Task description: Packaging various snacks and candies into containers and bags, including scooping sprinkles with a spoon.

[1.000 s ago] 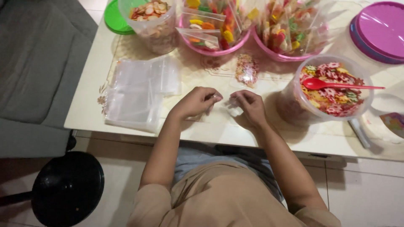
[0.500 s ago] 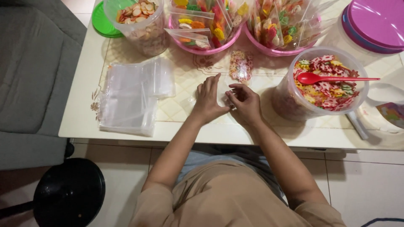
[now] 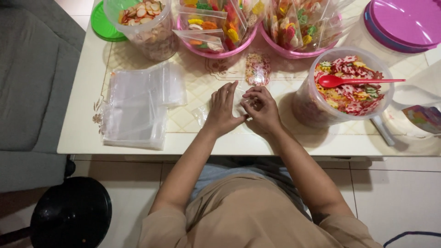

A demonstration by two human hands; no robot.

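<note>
Bags (image 3: 209, 27) of sweets already filled two pink bowls; our left hand (image 3: 223, 110) lay flat on a small clear bag (image 3: 204, 112), right hand (image 3: 262, 110) pinching it; empties (image 3: 135, 108) waited.

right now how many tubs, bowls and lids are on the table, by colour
clear tubs: 2, and
pink bowls: 2, and
purple lids: 1
green lids: 1
total: 6
</note>
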